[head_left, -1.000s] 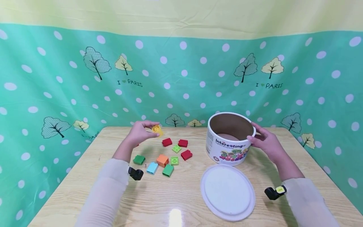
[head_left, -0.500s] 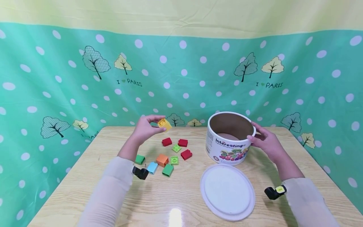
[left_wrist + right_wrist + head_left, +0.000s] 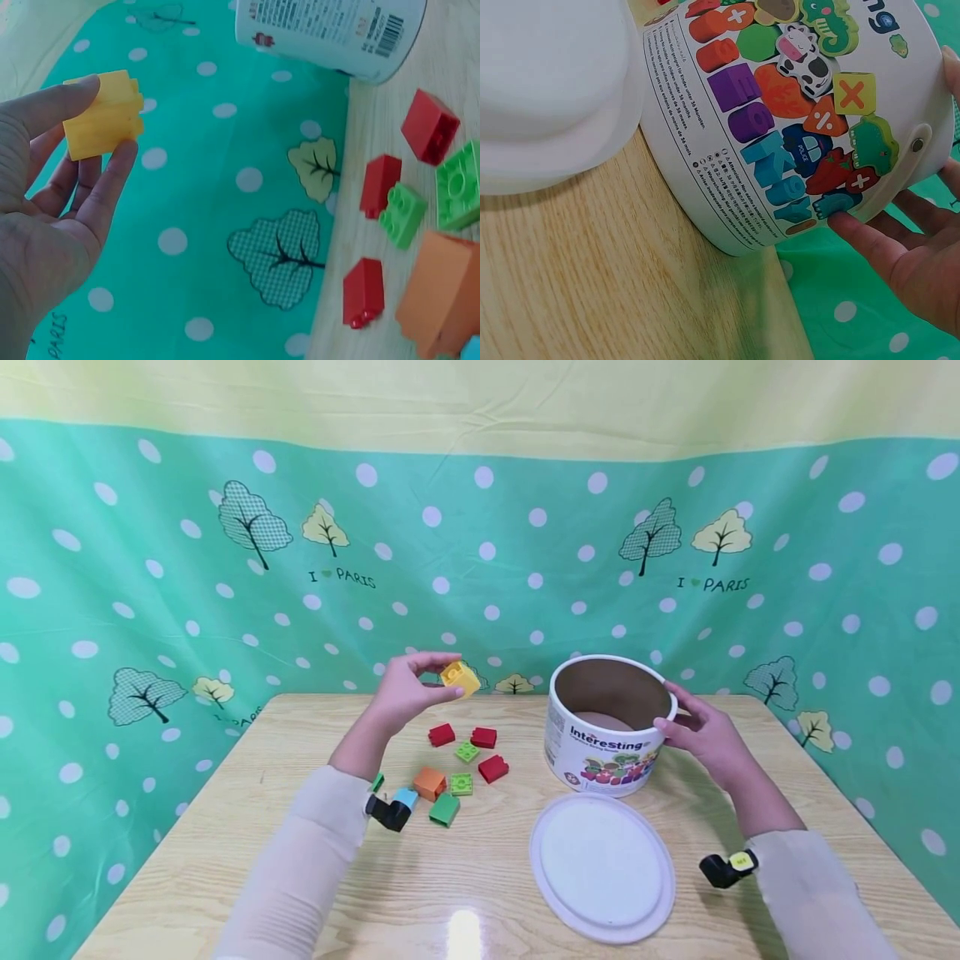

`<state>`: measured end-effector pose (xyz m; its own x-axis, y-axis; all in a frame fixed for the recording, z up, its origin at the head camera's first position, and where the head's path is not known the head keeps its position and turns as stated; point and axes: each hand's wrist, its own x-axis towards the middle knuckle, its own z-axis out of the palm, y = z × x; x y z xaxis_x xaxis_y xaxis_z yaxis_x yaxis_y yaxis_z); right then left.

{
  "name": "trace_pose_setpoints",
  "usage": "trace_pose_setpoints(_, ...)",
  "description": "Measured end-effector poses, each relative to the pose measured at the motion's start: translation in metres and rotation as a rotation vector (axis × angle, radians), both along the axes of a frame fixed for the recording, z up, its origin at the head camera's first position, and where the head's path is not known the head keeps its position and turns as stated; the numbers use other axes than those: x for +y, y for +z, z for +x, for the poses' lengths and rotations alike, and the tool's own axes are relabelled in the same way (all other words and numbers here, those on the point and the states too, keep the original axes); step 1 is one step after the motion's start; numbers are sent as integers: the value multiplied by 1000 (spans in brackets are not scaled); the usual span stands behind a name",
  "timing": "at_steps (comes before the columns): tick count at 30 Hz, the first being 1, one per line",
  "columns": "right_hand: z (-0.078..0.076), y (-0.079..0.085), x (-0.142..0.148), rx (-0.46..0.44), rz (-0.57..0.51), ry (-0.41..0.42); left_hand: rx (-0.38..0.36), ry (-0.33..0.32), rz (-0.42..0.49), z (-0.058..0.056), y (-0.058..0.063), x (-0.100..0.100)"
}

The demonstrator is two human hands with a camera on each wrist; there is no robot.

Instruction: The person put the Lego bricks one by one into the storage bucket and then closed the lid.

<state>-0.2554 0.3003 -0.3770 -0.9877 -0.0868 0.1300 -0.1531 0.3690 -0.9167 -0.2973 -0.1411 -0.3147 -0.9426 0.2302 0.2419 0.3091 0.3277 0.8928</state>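
In the head view my left hand (image 3: 403,693) pinches a yellow toy brick (image 3: 461,679) between thumb and fingers, raised above the back of the table. The left wrist view shows the thumb on one face of the yellow brick (image 3: 103,116), its studs pointing away from the palm. My right hand (image 3: 708,745) holds the right side of a white printed bucket (image 3: 564,747), which stands upright with its top uncovered. In the right wrist view the thumb lies against the printed wall (image 3: 727,172) by the handle (image 3: 907,169); the other fingers are partly hidden behind it.
Loose bricks lie left of the bucket: red ones (image 3: 492,768), lime ones (image 3: 461,784), an orange one (image 3: 430,783), a green one (image 3: 445,811) and a light blue one (image 3: 406,797) partly behind the left wrist camera. A white lid (image 3: 600,864) lies before the bucket. A curtain (image 3: 487,577) hangs behind.
My left hand has moved right and upward with the yellow brick, towards the bucket. Its wrist now covers part of the green and light blue bricks. The right hand and bucket have stayed put.
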Motion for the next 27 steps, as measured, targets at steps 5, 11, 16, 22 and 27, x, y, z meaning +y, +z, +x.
trace_pose_setpoints(5,1,0,0,0,-6,1,10,-39,30,2,6,12)
trace_pose_setpoints(11,1,-1,0,4,5,-3,7,-78,53,-1,10,26)
trace_pose_setpoints(16,0,-1,0,4,12,-3,33,-84,19,-4,15,37)
trace_pose_setpoints(22,0,-2,0,13,10,-5,62,-101,-25,-8,24,52)
trace_pose_setpoints(27,0,-3,0,27,0,1,57,-131,-25,-11,31,64)
